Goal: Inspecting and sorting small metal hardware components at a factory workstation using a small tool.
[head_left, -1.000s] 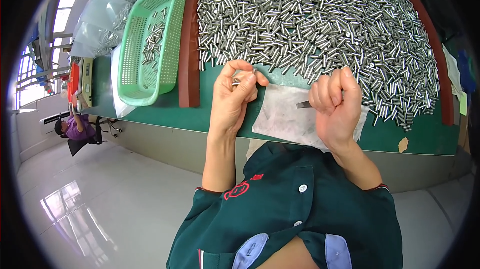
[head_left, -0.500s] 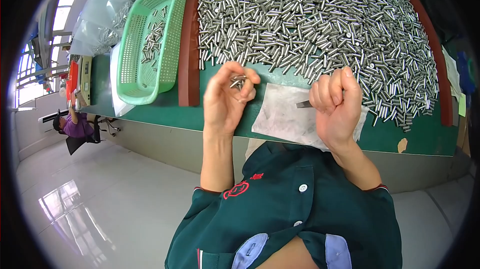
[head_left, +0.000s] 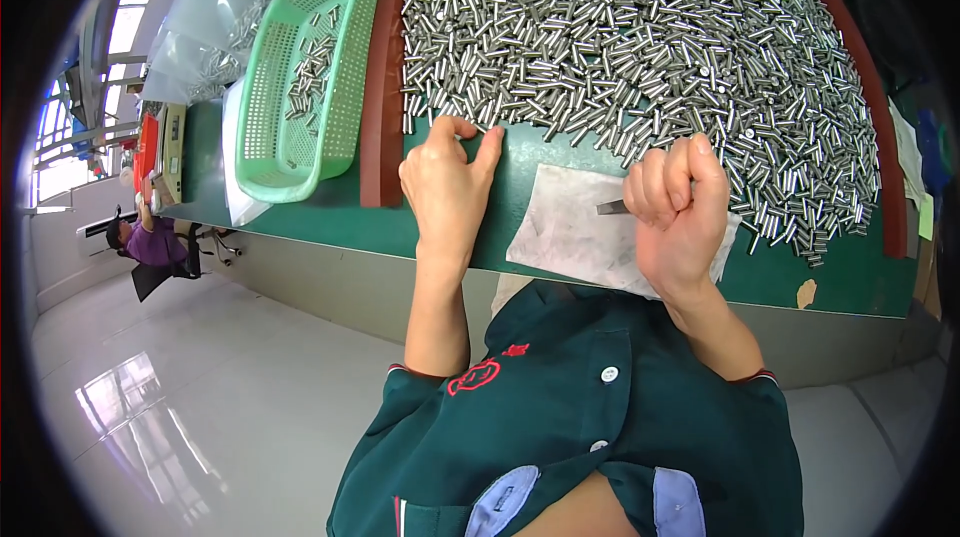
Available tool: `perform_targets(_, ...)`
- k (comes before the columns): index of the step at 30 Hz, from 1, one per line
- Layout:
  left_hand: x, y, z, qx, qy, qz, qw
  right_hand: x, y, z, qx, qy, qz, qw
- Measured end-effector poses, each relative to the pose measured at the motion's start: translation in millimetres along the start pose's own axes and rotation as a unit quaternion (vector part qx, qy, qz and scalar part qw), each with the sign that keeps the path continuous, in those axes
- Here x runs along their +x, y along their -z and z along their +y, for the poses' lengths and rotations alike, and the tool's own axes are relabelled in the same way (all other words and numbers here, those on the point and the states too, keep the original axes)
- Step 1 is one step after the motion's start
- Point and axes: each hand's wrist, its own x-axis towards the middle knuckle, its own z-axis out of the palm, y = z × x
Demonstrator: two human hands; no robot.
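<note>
- The pins (head_left: 600,47) are lying straight ahead of the left hand (head_left: 448,182), their near edge starting at its fingertips and spreading away to its right, on past the right hand (head_left: 680,197).
- The left hand is reaching nearer to that edge; the right hand is staying a little short of it, with a strip of bench (head_left: 525,152) showing between the two.
- The left thumb and forefinger are pointing ahead at the pins and standing apart; whether they are touching any, I cannot tell. The other fingers are curling under, and the palm is facing down, so anything inside is hiding from view.
- The right hand is closing in a fist around a flat blade (head_left: 611,207); its free end is sticking out leftward, toward the left hand, its long axis running roughly side to side above the cloth (head_left: 560,227).
- The pins are pointing every way: just ahead of the left hand many are lying with their long axis running away from it, while others there are slanting or lying crosswise.
- To the left of the left hand a brown rail (head_left: 382,162) is bordering the pins, and beyond it a green basket (head_left: 345,112) is holding more pins.
</note>
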Motion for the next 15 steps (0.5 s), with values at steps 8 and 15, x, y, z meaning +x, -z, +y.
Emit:
perform_targets(8,-4,6,-5,-0.24,0.062,-0.074,0.966,0,-1,-1,0.0,-0.001,0.002,1.0)
perform_targets(15,-7,6,-13,-0.781,0.236,-0.264,0.514,-1,1,-1,0.0,-0.008,0.004,1.0)
